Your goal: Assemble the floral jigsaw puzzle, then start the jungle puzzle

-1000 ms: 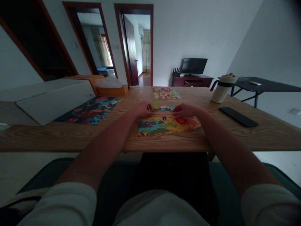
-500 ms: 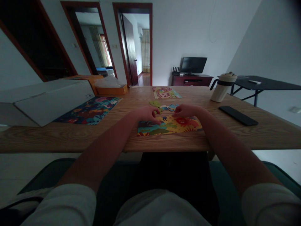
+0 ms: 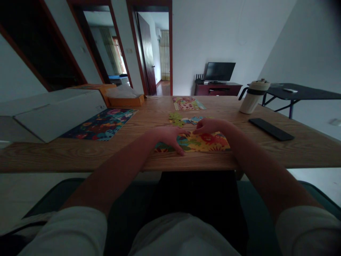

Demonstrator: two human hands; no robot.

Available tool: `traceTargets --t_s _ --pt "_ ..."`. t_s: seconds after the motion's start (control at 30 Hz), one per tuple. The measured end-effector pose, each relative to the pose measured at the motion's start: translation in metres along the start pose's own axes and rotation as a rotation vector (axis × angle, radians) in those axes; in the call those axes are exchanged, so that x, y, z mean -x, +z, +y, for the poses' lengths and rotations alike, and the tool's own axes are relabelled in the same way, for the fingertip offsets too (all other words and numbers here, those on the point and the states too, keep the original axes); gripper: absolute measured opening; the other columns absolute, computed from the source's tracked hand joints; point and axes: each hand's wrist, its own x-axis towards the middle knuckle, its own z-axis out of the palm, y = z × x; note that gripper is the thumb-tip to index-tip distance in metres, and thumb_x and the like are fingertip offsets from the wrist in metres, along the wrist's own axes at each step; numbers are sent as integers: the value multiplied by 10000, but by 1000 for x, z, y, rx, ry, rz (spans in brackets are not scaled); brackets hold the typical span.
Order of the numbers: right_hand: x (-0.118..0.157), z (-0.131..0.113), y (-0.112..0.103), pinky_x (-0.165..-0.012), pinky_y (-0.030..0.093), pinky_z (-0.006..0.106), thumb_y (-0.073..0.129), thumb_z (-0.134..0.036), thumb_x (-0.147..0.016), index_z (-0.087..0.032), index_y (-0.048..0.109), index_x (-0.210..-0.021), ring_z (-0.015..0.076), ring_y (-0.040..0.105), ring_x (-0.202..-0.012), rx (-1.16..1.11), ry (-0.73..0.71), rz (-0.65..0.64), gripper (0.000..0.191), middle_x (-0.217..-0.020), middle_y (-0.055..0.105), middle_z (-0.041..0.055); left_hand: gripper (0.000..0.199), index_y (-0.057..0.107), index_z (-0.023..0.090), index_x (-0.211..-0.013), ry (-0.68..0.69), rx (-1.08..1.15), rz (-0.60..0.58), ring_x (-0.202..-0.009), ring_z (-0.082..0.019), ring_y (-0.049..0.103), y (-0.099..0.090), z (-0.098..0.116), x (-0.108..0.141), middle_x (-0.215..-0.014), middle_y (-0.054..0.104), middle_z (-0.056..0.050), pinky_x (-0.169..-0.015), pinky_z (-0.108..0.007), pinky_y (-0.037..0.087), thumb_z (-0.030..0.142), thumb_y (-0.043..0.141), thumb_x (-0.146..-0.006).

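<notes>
Starting at the left, we see a white carton [image 3: 57, 112] lying on the wooden table [image 3: 80, 156], and beside it a dark, flower-patterned jigsaw puzzle [image 3: 99, 124] that looks assembled. Our left hand [image 3: 169, 138] lies spread, its fingertips [image 3: 181, 153] on the near-left part of a bright yellow jigsaw puzzle [image 3: 210, 142]. The puzzle sits near the table's front edge, with its long axis running side to side, parallel to that edge. Most of it looks joined, though our hands hide part of it. Beyond it lie loose green pieces [image 3: 176, 119] and blue pieces [image 3: 193, 120], apparently not yet placed, and a third, pink-toned puzzle [image 3: 188, 104] lies farther back. Our right hand [image 3: 210, 126] rests at the yellow puzzle's far edge, apart from the left but close by, and we cannot tell whether it grips anything. To the right stand a cream flask [image 3: 252, 101] and a black remote [image 3: 271, 129].
</notes>
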Motion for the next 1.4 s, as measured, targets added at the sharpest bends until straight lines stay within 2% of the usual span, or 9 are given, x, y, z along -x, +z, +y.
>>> traceTargets --t_s 0.13,0.3,0.5,0.67,0.77,1.0,1.13,1.27,1.4 --pt "-3 2 0 -673 485 328 678 -610 -873 -187 757 -971 241 671 -797 -30 11 25 441 -969 759 96 1091 511 312 -1543 7 -34 -29 -1416 -385 482 -2 -2 1 -1579 521 -108 -1180 -476 354 725 841 -588" --pt "-1 6 0 -702 517 296 709 -511 -886 -191 723 -1083 234 688 -877 -115 -4 59 376 -1084 748 102 1128 427 332 -1588 24 -31 -10 -1436 -360 467 -1 -5 -1 -1602 494 -95 -1195 -456 330 703 851 -610" --pt "-1 10 2 -758 546 295 765 -418 -836 -203 677 -1275 231 697 -916 -269 -37 72 496 -1143 747 101 1064 504 343 -1532 37 73 41 -1392 -364 520 1 -12 -2 -1568 536 -94 -1168 -451 364 634 892 -585" --pt "-3 12 0 -691 528 298 727 -469 -835 -197 748 -1101 218 678 -836 -323 -105 7 381 -1032 770 75 1053 549 339 -1499 4 78 47 -1370 -374 535 1 -17 -2 -1523 576 -104 -1156 -460 378 652 894 -555" --pt "-3 11 -1 -655 497 293 690 -501 -844 -191 760 -1002 197 654 -773 -303 -128 17 354 -947 761 57 998 597 340 -1450 -5 81 44 -1371 -372 526 0 -18 -1 -1513 585 -95 -1159 -473 370 645 900 -550" --pt "0 7 -1 -654 476 296 665 -472 -852 -179 738 -939 176 623 -736 -333 -168 141 314 -903 740 59 795 701 311 -1291 35 89 35 -1354 -344 534 -1 -25 -2 -1482 603 -84 -1148 -433 367 656 867 -594" --pt "2 3 -2 -647 459 286 671 -443 -844 -166 729 -907 169 602 -723 -300 -188 233 291 -863 723 59 542 740 268 -1125 77 121 103 -1238 -289 602 2 -30 -8 -1336 678 -72 -1089 -365 406 632 777 -725" --pt "7 -2 -5 -660 466 292 663 -454 -838 -169 731 -929 184 606 -745 -320 -223 350 307 -871 721 65 447 727 252 -1076 31 177 172 -1139 -272 633 -1 -25 -8 -1233 710 -57 -998 -346 451 566 754 -759" --pt "15 -7 -9 -700 482 319 667 -459 -838 -170 730 -960 215 621 -790 -324 -258 500 320 -891 723 79 307 711 224 -1010 43 326 273 -930 -226 661 -5 -21 -7 -1032 736 -43 -837 -327 494 461 693 -816"
